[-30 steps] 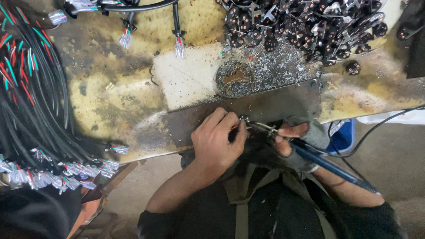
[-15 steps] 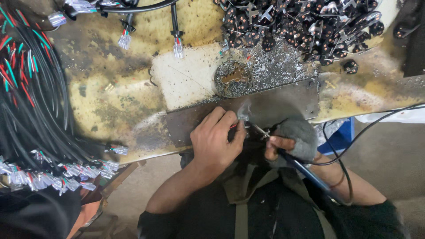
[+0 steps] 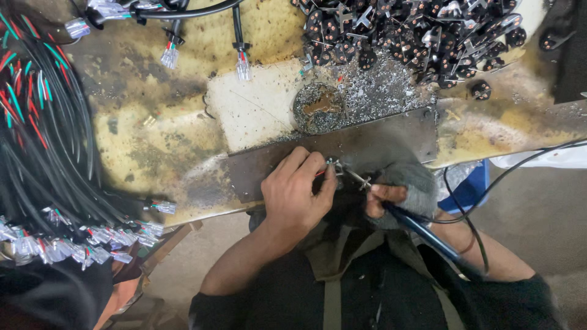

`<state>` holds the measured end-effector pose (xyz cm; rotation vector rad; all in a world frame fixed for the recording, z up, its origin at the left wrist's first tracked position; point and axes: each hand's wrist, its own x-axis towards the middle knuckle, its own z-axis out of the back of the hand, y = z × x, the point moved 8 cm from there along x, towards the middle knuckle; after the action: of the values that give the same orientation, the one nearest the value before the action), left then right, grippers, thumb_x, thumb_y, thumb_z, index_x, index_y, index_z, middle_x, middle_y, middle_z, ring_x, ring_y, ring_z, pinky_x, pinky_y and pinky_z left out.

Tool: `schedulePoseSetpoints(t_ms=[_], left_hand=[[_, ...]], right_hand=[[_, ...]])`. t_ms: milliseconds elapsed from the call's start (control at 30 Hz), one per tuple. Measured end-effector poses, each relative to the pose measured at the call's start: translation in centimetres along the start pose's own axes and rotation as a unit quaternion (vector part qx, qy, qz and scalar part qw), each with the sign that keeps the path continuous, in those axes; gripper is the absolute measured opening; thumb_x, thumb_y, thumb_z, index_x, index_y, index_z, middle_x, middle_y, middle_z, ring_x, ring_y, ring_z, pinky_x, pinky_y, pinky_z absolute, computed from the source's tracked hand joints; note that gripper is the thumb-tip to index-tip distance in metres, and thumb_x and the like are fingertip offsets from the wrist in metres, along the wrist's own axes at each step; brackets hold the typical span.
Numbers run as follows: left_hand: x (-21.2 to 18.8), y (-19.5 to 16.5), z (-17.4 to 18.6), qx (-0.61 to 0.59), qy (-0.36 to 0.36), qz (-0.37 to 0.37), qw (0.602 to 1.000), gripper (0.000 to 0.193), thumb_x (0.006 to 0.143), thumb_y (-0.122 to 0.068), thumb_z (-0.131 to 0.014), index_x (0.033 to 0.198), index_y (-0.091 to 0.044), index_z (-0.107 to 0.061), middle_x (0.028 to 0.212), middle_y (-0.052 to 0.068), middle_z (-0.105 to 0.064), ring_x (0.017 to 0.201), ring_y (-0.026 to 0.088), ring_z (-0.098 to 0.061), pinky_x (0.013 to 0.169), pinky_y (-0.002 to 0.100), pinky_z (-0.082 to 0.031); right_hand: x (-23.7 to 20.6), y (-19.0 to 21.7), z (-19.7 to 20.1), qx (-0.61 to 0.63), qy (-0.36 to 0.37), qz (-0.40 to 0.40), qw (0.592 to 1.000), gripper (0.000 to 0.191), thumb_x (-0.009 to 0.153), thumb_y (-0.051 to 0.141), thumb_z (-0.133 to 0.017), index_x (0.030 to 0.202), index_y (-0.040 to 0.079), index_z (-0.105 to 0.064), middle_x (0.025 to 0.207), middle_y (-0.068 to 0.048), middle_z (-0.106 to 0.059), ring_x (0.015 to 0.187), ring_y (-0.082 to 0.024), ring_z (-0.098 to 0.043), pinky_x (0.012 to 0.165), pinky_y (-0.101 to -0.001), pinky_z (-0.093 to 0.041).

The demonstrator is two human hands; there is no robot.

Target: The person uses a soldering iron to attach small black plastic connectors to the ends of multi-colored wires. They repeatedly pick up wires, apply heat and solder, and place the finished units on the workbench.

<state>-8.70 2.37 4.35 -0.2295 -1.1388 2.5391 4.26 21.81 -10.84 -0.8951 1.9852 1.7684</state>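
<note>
Soldering in progress at the front edge of the dark metal plate (image 3: 379, 143). Left hand (image 3: 298, 195) pinched shut on a small wired connector (image 3: 331, 166), held just over the plate's near edge. Right hand (image 3: 391, 194), in a grey fingerless glove, grips a blue-handled soldering iron (image 3: 422, 229), tip touching the connector. Beyond the plate, a heap of black connectors (image 3: 416, 30); left of it, many wire bundles (image 3: 43, 153). Which are finished, cannot tell.
</note>
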Motion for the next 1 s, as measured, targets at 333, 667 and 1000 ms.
schedulePoseSetpoints(t_ms=[333, 667, 1000], left_hand=[[-0.1, 0.0, 0.0, -0.003, -0.003, -0.007, 1.0, 0.017, 0.086, -0.011, -0.076, 0.086, -0.008, -0.06, 0.084, 0.009, -0.057, 0.076, 0.031, -0.063, 0.064, 0.043, -0.049], [0.1, 0.3, -0.3, 0.009, -0.011, -0.004, 1.0, 0.017, 0.086, -0.014, -0.076, 0.084, -0.009, -0.06, 0.082, 0.009, -0.057, 0.075, 0.032, -0.064, 0.063, 0.044, -0.05], [0.0, 0.4, -0.6, 0.012, -0.004, 0.007, 1.0, 0.017, 0.085, -0.014, -0.075, 0.082, -0.009, -0.06, 0.082, 0.009, -0.057, 0.075, 0.032, -0.064, 0.062, 0.045, -0.049]], right_hand=[[-4.3, 11.6, -3.6, -0.342, -0.187, 0.527, 0.755, 0.022, 0.097, 0.013, -0.078, 0.107, 0.008, -0.059, 0.09, -0.003, -0.066, 0.075, -0.018, -0.065, 0.067, -0.0293, -0.05], [0.6, 18.3, 3.3, -0.123, -0.1, 0.317, 0.935, 0.01, 0.099, 0.014, -0.068, 0.106, 0.009, -0.063, 0.098, 0.0, -0.064, 0.085, -0.01, -0.064, 0.083, -0.0316, -0.053], [0.6, 22.0, 1.5, -0.294, -0.147, 0.393, 0.859, 0.009, 0.104, 0.016, -0.059, 0.109, 0.009, -0.061, 0.091, -0.005, -0.07, 0.075, -0.014, -0.072, 0.057, -0.0268, -0.051]])
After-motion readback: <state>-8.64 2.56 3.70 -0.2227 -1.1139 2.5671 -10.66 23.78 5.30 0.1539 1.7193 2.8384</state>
